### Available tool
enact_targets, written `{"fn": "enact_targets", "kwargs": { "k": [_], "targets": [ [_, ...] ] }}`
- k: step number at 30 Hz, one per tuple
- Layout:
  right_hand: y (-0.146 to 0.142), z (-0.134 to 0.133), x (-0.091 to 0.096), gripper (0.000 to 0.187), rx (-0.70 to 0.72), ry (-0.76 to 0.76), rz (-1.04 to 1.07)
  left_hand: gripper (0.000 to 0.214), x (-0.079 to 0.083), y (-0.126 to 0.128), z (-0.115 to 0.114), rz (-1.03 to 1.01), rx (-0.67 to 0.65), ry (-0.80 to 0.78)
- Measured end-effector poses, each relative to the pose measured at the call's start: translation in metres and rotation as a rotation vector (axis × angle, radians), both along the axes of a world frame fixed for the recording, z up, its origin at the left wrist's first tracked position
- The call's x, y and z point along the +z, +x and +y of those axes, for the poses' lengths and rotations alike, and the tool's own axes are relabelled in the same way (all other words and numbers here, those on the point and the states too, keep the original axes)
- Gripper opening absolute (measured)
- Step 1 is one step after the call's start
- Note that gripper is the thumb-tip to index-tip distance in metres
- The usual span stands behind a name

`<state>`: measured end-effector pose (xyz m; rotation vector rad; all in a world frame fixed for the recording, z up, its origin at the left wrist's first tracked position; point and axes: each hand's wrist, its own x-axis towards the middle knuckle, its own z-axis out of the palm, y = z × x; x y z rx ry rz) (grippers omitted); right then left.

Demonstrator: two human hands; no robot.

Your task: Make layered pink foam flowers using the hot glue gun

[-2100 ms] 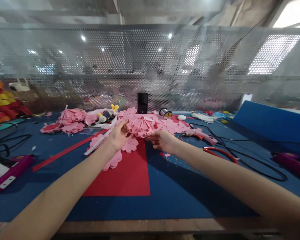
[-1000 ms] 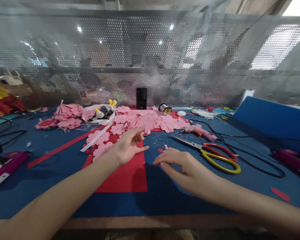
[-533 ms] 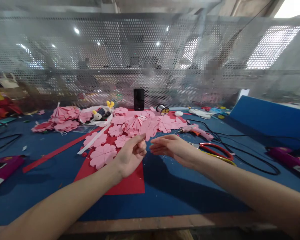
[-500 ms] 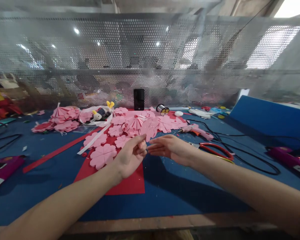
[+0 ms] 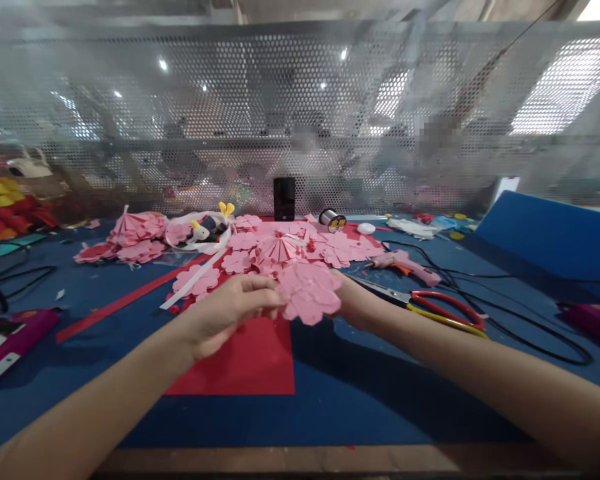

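A pink paper flower (image 5: pixel 309 292) with scalloped petals is held up above the table in front of me. My left hand (image 5: pixel 235 307) pinches its left edge between thumb and fingers. Behind the flower's right side is my right hand (image 5: pixel 353 300); its fingers are hidden by the paper, so I cannot see whether it grips. Below the left hand lies a red sheet (image 5: pixel 250 363). More pink paper flowers (image 5: pixel 197 281) are spread beyond it, with a pleated pink paper piece (image 5: pixel 281 248) among them.
Red-and-yellow-handled scissors (image 5: pixel 445 308) lie by my right forearm, near a pink glue gun (image 5: pixel 405 265) and black cables. A spool (image 5: pixel 332 220) and a phone (image 5: pixel 284 199) stand at the back. At right leans a blue board (image 5: pixel 555 240); a purple power strip (image 5: pixel 17 343) sits left.
The pink flower has turned so that its face shows toward me. My left hand has shifted left and opened its grip wider; my right hand has gone behind the flower.
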<state>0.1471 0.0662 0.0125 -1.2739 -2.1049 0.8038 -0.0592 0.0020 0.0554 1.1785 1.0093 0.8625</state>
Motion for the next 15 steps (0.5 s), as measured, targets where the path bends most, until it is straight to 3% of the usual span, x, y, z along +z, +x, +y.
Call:
{"fn": "enact_targets", "kwargs": {
  "k": [3, 6, 10, 12, 15],
  "targets": [
    [0.013, -0.009, 0.003, 0.027, 0.028, -0.034, -0.112, 0.036, -0.001, -0.022, 0.008, 0.047, 0.111, -0.081],
    [0.025, -0.021, 0.006, 0.025, -0.017, 0.152, -0.19, 0.047, -0.011, -0.035, 0.018, 0.144, 0.105, -0.133],
    [0.034, -0.033, 0.01, 0.023, -0.12, 0.327, -0.157, 0.039, -0.018, -0.03, 0.025, 0.325, 0.085, -0.196],
    [0.035, -0.035, 0.012, 0.023, -0.168, 0.314, -0.076, 0.04, -0.017, -0.022, 0.027, 0.436, 0.086, -0.204],
    [0.035, -0.035, 0.012, 0.031, -0.205, 0.104, 0.086, 0.042, -0.015, -0.009, 0.029, 0.588, 0.09, -0.216]
  ]
}}
